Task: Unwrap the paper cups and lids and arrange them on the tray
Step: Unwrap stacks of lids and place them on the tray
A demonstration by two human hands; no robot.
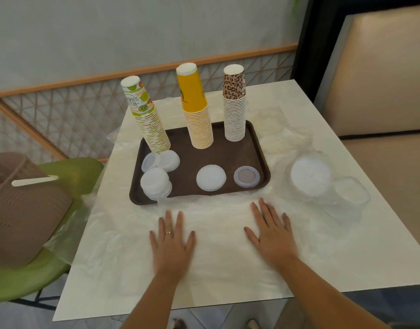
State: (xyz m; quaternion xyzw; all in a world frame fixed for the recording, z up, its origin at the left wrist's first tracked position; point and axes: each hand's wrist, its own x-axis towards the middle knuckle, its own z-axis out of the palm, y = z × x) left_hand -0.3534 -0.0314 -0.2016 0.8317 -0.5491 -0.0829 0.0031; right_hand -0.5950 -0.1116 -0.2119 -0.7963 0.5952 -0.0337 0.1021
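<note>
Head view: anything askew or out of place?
Yes. The fruit-print cup stack leans left while the yellow and leopard-print stacks stand upright. A wrapped lid stack sits off the tray, right.

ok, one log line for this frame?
hands: left, right flat on table | tray: three cup stacks, loose lids | wrapped lids off tray, right

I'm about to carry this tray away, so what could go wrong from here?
The fruit-print cup stack leans left and may topple if jolted. The lid pile sits at the tray's front-left edge and could slide off. Loose plastic wrap under both hands might snag.
</note>
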